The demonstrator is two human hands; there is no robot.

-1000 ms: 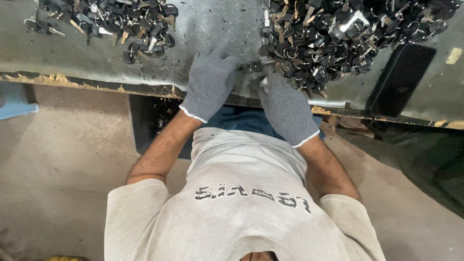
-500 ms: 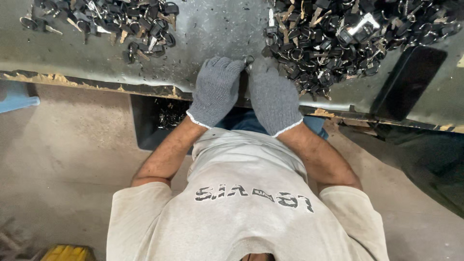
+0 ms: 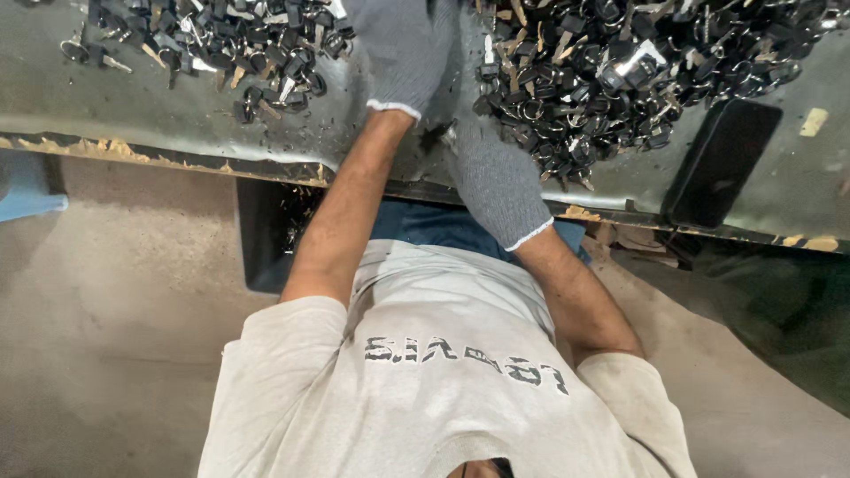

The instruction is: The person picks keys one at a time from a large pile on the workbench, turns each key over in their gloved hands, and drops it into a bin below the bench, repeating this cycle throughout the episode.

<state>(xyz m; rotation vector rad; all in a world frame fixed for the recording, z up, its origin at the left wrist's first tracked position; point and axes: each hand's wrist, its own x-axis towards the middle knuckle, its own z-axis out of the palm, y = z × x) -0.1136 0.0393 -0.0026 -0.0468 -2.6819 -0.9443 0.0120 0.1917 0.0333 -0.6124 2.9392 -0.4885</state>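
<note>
Both my hands wear grey knit gloves. My left hand (image 3: 400, 55) reaches far over the grey metal table (image 3: 159, 106), between two heaps of dark keys, and its fingers run off the top of the view. My right hand (image 3: 498, 181) rests at the table's near edge, its fingers curled on a small dark key (image 3: 440, 138) beside the big right heap of keys (image 3: 620, 71). A smaller heap of keys (image 3: 221, 49) lies left of my left hand.
A black flat phone-like slab (image 3: 719, 164) lies on the table at the right. The table's near edge (image 3: 133, 152) is ragged and rusty. A dark bin (image 3: 266, 239) stands under it, a blue object (image 3: 31, 190) at far left, concrete floor (image 3: 115, 336) below.
My left hand left my right hand at the table edge and stretched farther up the table between the heaps. My right hand stayed near the edge.
</note>
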